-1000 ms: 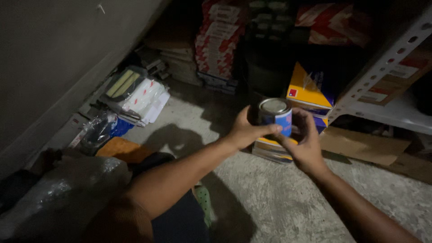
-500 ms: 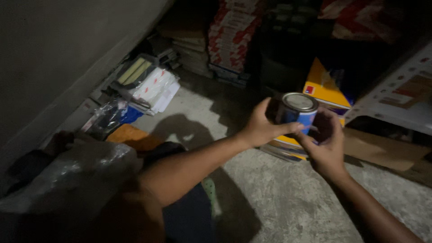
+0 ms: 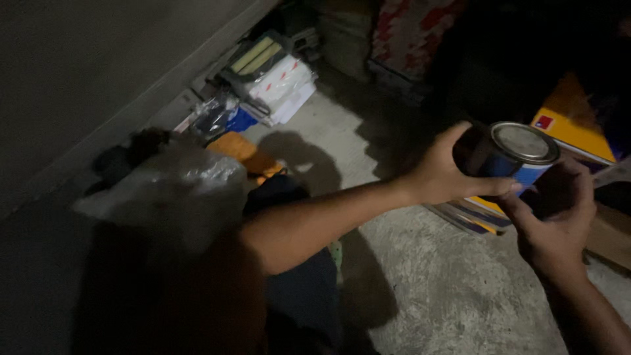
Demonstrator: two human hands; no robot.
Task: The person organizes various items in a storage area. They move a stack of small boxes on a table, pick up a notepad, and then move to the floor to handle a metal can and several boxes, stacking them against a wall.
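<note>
Overhead, two bare hands close around a small metal can above a rough concrete floor.

Seen from the head camera, the left hand wraps the can's near side, thumb stretched under it; the right hand cups it from below, fingers curled against its blue-and-white wall. Its silver lid is on and tilted slightly. Just behind it lies a yellow box. Well apart, against the wall, sit white packets and a clear plastic bag.
</note>
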